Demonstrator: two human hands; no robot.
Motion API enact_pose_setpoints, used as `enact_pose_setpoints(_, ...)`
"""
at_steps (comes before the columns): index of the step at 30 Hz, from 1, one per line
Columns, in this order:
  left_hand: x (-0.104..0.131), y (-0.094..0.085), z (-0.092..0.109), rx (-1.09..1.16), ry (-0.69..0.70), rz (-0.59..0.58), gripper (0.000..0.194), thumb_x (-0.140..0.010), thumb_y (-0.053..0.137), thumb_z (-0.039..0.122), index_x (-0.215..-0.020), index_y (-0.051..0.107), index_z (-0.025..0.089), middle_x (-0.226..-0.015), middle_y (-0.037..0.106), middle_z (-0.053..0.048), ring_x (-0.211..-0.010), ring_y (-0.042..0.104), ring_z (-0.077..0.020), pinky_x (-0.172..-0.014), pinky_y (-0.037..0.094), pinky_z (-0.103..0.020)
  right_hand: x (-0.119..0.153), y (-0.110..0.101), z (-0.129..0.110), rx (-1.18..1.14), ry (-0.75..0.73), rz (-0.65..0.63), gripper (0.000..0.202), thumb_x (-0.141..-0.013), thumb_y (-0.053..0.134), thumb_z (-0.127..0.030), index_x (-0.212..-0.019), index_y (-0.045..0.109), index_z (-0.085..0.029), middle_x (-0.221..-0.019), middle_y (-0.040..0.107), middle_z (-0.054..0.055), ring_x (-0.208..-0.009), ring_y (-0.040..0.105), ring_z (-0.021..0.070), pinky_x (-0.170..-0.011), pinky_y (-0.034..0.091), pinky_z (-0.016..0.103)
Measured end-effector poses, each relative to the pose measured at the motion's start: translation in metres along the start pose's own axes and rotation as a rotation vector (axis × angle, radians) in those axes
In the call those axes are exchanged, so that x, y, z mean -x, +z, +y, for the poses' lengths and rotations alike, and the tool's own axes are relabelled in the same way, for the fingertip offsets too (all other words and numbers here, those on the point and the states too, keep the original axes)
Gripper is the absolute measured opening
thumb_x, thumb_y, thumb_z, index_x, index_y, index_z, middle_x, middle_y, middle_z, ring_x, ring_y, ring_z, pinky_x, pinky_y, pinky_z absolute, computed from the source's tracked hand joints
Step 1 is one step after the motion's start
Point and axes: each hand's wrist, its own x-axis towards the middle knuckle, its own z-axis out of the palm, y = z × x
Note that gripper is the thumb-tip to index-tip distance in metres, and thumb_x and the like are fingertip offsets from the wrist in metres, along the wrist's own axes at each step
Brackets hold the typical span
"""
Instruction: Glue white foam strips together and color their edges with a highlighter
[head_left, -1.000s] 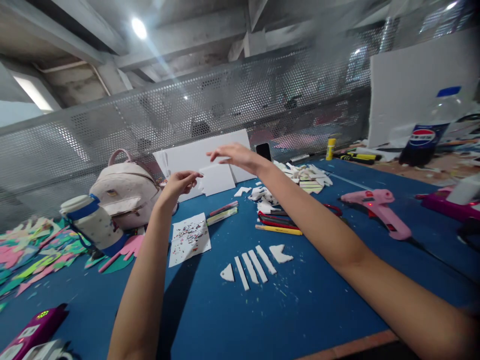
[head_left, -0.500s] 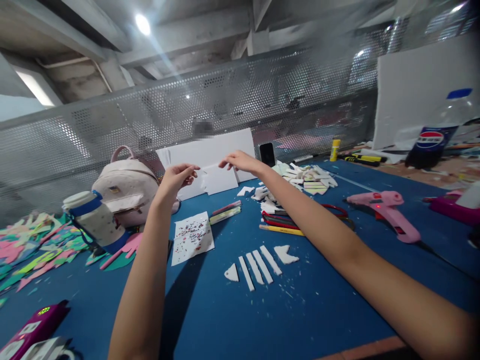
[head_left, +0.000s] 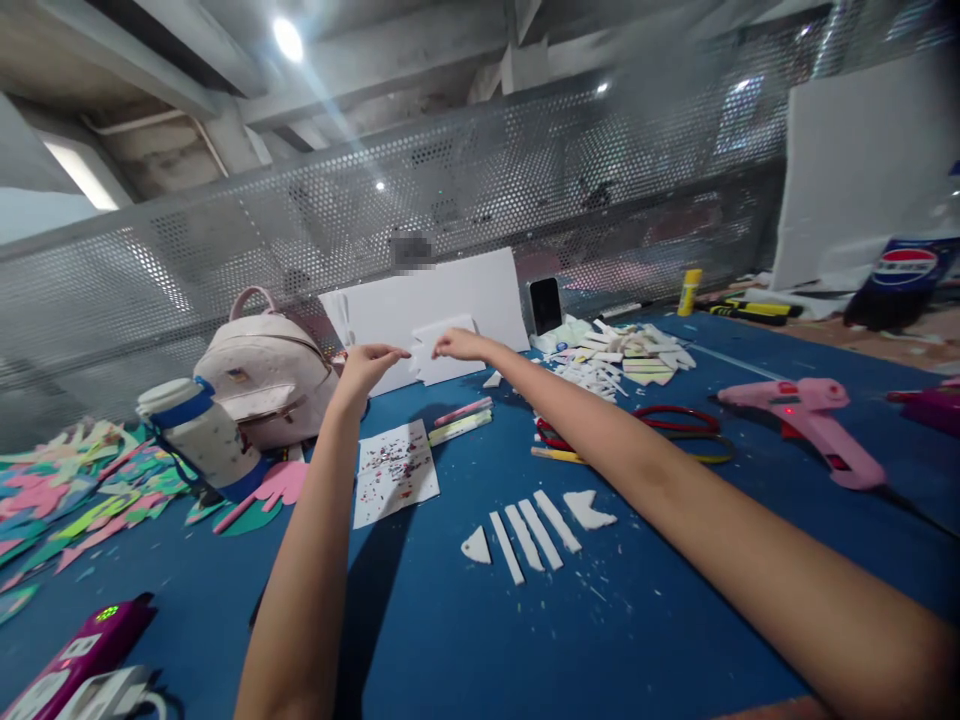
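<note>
Both my hands are raised over the far part of the blue table, in front of white boards. The thumb and fingers of my left hand press together and point right; whatever may be between them does not show. My right hand has its fingers bent downward and closed, with their tips hard to see against a notched white piece behind. Below my arms lie flat white pieces in a fish-skeleton shape: a pointed head, several strips and a forked tail.
A glitter-strewn paper and markers lie mid-table. Red-handled scissors, a pencil and a pink glue gun are right; white scraps behind. Left are a backpack, bottle and coloured scraps.
My hands have come slightly closer together, and the left fingers have straightened and pressed together. The right hand has dropped a little. The whole view has shifted, so table things appear farther right.
</note>
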Motion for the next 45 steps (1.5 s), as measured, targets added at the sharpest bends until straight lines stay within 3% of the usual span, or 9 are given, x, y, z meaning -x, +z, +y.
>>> enact_pose_setpoints(4, -0.003, 0.001, -0.007, -0.019, -0.021, 0.01, 0.028, -0.096, 0.069, 0.038, -0.112, 0.067, 0.015, -0.115, 0.068, -0.006, -0.096, 0.068, -0.0196, -0.081, 0.06, -0.036, 0.011, -0.013, 0.025, 0.105, 0.071, -0.098, 0.031, -0.1, 0.065, -0.037, -0.123, 0.066, -0.017, -0.127, 0.066, 0.008, -0.105, 0.067, 0.0249, -0.088, 0.06, 0.043)
enact_pose_setpoints(10, -0.006, 0.001, -0.009, -0.02, -0.044, 0.046, 0.028, -0.096, 0.068, 0.038, -0.113, 0.067, 0.016, -0.116, 0.068, -0.006, -0.096, 0.068, -0.0192, -0.081, 0.06, -0.036, 0.023, -0.047, 0.025, 0.194, 0.079, -0.002, 0.031, -0.1, 0.065, -0.036, -0.126, 0.064, -0.02, -0.13, 0.064, 0.01, -0.109, 0.066, 0.0242, -0.092, 0.058, 0.045)
enact_pose_setpoints(14, -0.003, 0.003, -0.005, -0.023, -0.051, 0.052, 0.03, -0.096, 0.068, 0.038, -0.116, 0.066, 0.016, -0.118, 0.067, -0.007, -0.099, 0.067, -0.0196, -0.083, 0.059, -0.037, 0.037, -0.037, 0.002, 0.142, -0.005, 0.134, 0.029, -0.101, 0.063, -0.036, -0.127, 0.064, -0.021, -0.135, 0.062, 0.011, -0.114, 0.064, 0.0252, -0.096, 0.056, 0.047)
enact_pose_setpoints(17, 0.001, 0.005, 0.001, -0.019, -0.054, 0.037, 0.03, -0.097, 0.067, 0.038, -0.116, 0.065, 0.016, -0.117, 0.067, -0.007, -0.098, 0.068, -0.0196, -0.083, 0.059, -0.038, 0.04, -0.021, -0.016, 0.045, -0.085, 0.151, 0.032, -0.101, 0.064, -0.036, -0.127, 0.063, -0.019, -0.132, 0.063, 0.01, -0.114, 0.065, 0.0257, -0.096, 0.057, 0.048)
enact_pose_setpoints(22, 0.004, 0.007, 0.01, 0.021, -0.038, 0.015, 0.029, -0.098, 0.067, 0.038, -0.115, 0.065, 0.015, -0.113, 0.068, -0.007, -0.096, 0.068, -0.0187, -0.083, 0.06, -0.038, 0.04, -0.007, -0.027, -0.126, -0.113, -0.002, 0.029, -0.1, 0.064, -0.035, -0.123, 0.065, -0.017, -0.123, 0.067, 0.009, -0.103, 0.068, 0.0227, -0.088, 0.06, 0.044)
enact_pose_setpoints(29, 0.005, 0.011, 0.015, 0.126, -0.032, 0.033, 0.031, -0.098, 0.065, 0.039, -0.118, 0.065, 0.016, -0.118, 0.067, -0.008, -0.101, 0.067, -0.02, -0.087, 0.059, -0.04, 0.053, -0.018, -0.019, -0.297, -0.106, -0.209, 0.032, -0.101, 0.063, -0.038, -0.124, 0.064, -0.017, -0.126, 0.066, 0.01, -0.108, 0.067, 0.0243, -0.092, 0.058, 0.046)
enact_pose_setpoints(38, 0.003, 0.013, 0.013, 0.171, -0.042, 0.063, 0.031, -0.098, 0.066, 0.038, -0.119, 0.064, 0.016, -0.121, 0.066, -0.008, -0.103, 0.067, -0.0208, -0.088, 0.059, -0.041, 0.045, -0.011, -0.007, -0.332, -0.03, -0.432, 0.032, -0.101, 0.064, -0.039, -0.124, 0.064, -0.017, -0.124, 0.067, 0.01, -0.106, 0.068, 0.0238, -0.09, 0.059, 0.045)
enact_pose_setpoints(45, 0.003, 0.014, 0.013, 0.175, -0.052, 0.08, 0.031, -0.097, 0.067, 0.037, -0.12, 0.064, 0.016, -0.123, 0.066, -0.008, -0.105, 0.067, -0.0213, -0.089, 0.059, -0.042, 0.041, -0.006, -0.001, -0.319, -0.017, -0.496, 0.032, -0.1, 0.064, -0.038, -0.124, 0.064, -0.017, -0.124, 0.067, 0.009, -0.104, 0.068, 0.0234, -0.089, 0.059, 0.045)
